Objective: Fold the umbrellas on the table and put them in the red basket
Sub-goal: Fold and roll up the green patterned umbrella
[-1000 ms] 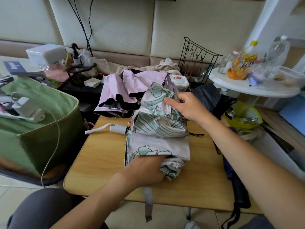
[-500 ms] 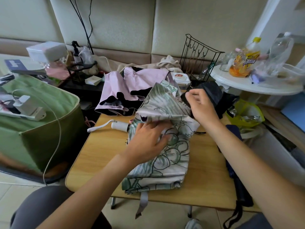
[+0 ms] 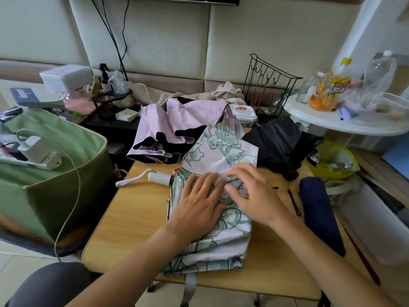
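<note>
Both hands are flat on the floral umbrella (image 3: 212, 196) now: left hand (image 3: 197, 209) with fingers spread, right hand (image 3: 254, 196) no longer pinching the far edge, fingers straight, pressing beside it. The soft crumpled fabric lies mid-table (image 3: 132, 229); its white handle (image 3: 158, 178) pokes out at 10 o'clock. Right fingers are blurry.

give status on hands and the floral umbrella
Left hand and right hand flat on floral umbrella. Half folded on table. Nothing in the way.

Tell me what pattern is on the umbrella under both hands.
Green leaf and flower outlines on pale white fabric, on the floral umbrella, seen in the head view.
</note>
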